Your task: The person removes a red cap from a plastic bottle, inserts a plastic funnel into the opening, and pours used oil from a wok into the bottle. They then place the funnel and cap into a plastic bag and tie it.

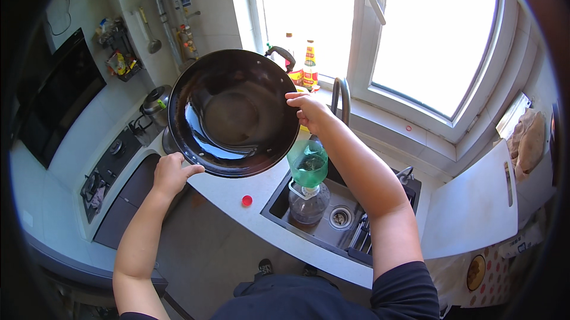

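Note:
A dark wok is held up in both my hands, tilted so its inside faces me. My left hand grips it at the lower left edge. My right hand is closed on the right rim, thumb on the inner side. A glossy patch shines low inside the wok; whether it is liquid or only reflection I cannot tell. Just right of the wok, a green translucent funnel-like piece sits on the mouth of a clear plastic jug, which stands in the sink. The funnel's left edge is close to the wok's rim.
The dark sink has a drain and a curved faucet. A red cap lies on the white counter. Sauce bottles stand by the window. A white cutting board leans at right; a stove is at left.

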Demonstrator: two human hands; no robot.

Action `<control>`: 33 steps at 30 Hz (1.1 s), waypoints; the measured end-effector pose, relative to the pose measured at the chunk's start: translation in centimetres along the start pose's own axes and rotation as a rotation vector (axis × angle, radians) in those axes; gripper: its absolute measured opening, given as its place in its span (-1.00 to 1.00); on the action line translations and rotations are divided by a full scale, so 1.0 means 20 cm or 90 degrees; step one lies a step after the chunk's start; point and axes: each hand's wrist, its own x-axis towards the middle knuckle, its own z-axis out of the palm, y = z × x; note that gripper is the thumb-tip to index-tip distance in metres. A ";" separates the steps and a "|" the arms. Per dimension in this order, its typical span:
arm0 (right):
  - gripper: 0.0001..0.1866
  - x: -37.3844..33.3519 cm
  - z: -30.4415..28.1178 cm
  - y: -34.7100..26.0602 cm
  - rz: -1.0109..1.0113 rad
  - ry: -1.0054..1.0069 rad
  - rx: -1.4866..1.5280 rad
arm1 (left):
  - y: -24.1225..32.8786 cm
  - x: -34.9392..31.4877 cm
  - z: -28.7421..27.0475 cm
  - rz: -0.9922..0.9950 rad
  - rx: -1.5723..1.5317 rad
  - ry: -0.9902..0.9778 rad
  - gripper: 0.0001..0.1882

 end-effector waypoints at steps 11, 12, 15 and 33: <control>-0.76 0.03 0.01 -0.04 -0.013 -0.003 0.013 | 0.05 -0.02 0.00 -0.002 0.019 0.033 -0.46; -0.77 0.04 -0.01 -0.04 -0.016 -0.011 0.017 | 0.07 -0.02 0.00 -0.023 0.022 0.013 -0.42; -0.71 0.01 -0.06 -0.06 -0.007 0.009 0.008 | 0.13 -0.02 0.00 0.022 0.061 0.045 -0.41; -0.73 0.00 -0.11 -0.01 -0.032 -0.009 0.075 | 0.16 -0.02 0.00 0.077 0.132 0.110 -0.44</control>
